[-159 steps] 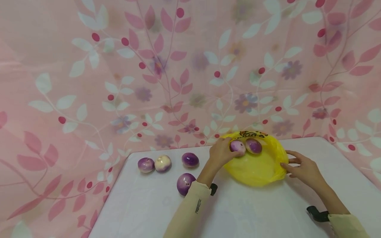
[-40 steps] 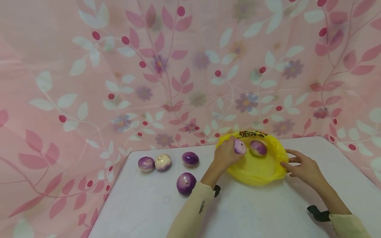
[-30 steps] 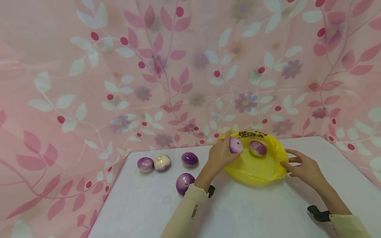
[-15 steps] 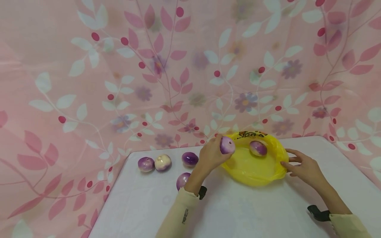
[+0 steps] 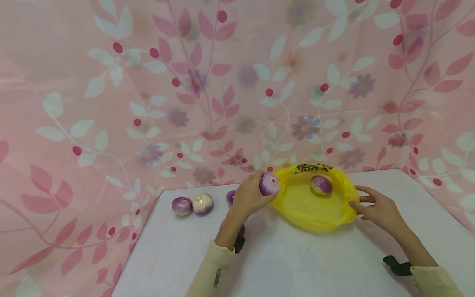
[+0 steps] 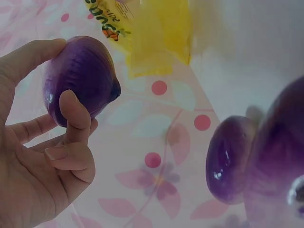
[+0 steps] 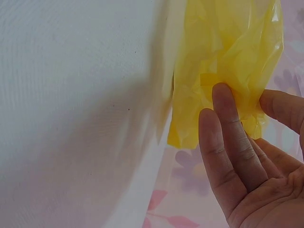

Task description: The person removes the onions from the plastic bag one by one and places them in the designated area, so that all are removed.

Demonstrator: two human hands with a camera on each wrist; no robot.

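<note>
My left hand (image 5: 246, 196) holds a glossy purple-and-white onion (image 5: 269, 184) between thumb and fingers, just left of the mouth of a yellow plastic bag (image 5: 311, 214). In the left wrist view the onion (image 6: 80, 76) shows its purple side and a small pointed tip. One more onion (image 5: 321, 185) lies inside the bag, towards its back. At the bag's right side, my right hand (image 5: 380, 210) pinches the rim and the mouth stands wide. The right wrist view shows the thin bag (image 7: 218, 47) between thumb and fingers.
On the white table (image 5: 167, 255), a purple onion (image 5: 182, 206) and a pale onion (image 5: 202, 203) sit side by side at the left. Two others, one of them this purple onion (image 5: 230, 199), are partly hidden behind my left arm. A pink floral curtain (image 5: 222, 103) hangs behind.
My left hand has moved left with the onion, from inside the bag's mouth to outside its left rim. The other onion stays in the bag. My right hand keeps its place on the rim.
</note>
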